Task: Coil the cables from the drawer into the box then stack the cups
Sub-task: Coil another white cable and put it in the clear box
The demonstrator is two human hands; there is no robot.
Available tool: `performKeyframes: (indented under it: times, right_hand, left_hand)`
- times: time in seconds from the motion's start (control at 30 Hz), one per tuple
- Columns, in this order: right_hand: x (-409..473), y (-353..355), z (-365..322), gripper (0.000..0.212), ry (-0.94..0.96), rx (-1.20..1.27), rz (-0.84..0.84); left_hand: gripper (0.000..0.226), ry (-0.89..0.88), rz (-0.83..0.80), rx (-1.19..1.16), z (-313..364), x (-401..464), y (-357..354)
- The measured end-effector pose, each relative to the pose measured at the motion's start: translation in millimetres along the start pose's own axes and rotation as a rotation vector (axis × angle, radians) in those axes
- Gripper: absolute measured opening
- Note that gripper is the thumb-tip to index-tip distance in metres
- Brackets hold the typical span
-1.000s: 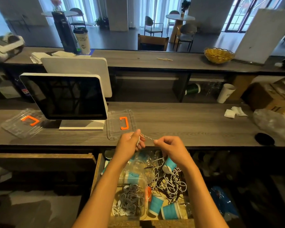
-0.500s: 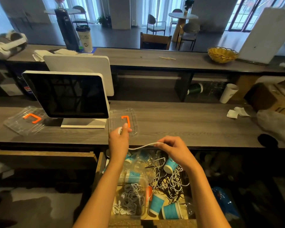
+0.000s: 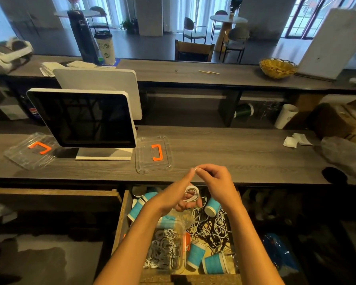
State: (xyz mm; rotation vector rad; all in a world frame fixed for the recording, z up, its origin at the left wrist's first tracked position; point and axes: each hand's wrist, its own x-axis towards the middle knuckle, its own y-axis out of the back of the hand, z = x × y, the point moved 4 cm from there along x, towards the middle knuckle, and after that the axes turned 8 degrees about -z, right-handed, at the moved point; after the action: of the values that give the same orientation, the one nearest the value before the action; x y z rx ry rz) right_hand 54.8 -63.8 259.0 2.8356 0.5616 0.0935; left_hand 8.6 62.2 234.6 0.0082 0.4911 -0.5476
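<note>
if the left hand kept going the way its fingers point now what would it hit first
Probably the right hand: the left hand, holding the white cable coil, points up-right, its fingertip already at the right hand's fingertips. Depth is unclear.

Grey wood counter (image 3: 234, 153), café tables w/ chairs (image 3: 193, 31) by bright windows.

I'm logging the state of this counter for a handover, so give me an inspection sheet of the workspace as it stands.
Surface: grey wood counter carrying a dark screen and two clear lids with orange handles.
Job's things: open drawer holds a clear box of coiled cables and loose blue cups.
Clutter: crumpled tissues on the counter's right.
Grippers: left hand holds a small white coil; right hand pinches its end.
Cables: tangled black and white cables in the drawer.
Surroundings: yellow basket on the back counter, café tables beyond.
</note>
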Motion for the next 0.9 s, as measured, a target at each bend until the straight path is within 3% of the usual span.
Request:
performKeyframes:
  times: [0.13,0.2,0.3,0.43,0.5,0.63,0.7,0.77,0.8,0.9]
  right_hand:
    - [-1.7,2.7,5.6,0.017,-0.065,0.038,0.077]
    - [-3.0,5.5,7.2,0.012,-0.086,0.041,0.113]
    - [-3.4,4.4,5.9,0.015,-0.105,-0.001,0.110]
    - [-3.2,4.0,7.2,0.015,-0.152,-0.072,0.105]
    - [-3.8,4.0,9.9,0.013,-0.169,-0.076,0.084]
    - [-6.5,4.9,16.1,0.020,-0.214,-0.067,0.035]
    - [-9.0,9.7,18.3,0.020,-0.223,-0.036,0.023]
    - [-10.7,13.0,19.3,0.015,-0.228,-0.032,-0.041]
    - [-11.2,12.2,19.0,0.012,-0.224,-0.044,-0.096]
    - [-11.4,3.4,15.4,0.014,-0.180,-0.111,-0.295]
  left_hand:
    - [0.042,-0.172,-0.125,0.029,8.2,-3.3,-0.6]
    - [0.039,-0.193,-0.071,-0.041,4.5,-1.2,7.7]
    - [0.041,-0.202,0.149,-0.154,-1.1,4.1,22.2]
    - [0.040,-0.217,0.610,-0.264,-11.4,7.4,37.5]
    - [0.040,-0.288,0.696,-0.486,-12.0,8.1,38.3]
    - [0.039,-0.626,0.579,-1.222,-2.8,-0.3,51.9]
    - [0.034,-0.718,0.582,-1.366,-1.9,-10.8,67.0]
    - [0.033,-0.674,0.663,-1.186,-2.5,-18.0,75.8]
    - [0.033,-0.608,0.761,-0.981,-4.6,-19.8,79.1]
    - [0.037,-0.320,1.039,-0.074,-2.3,-24.0,81.5]
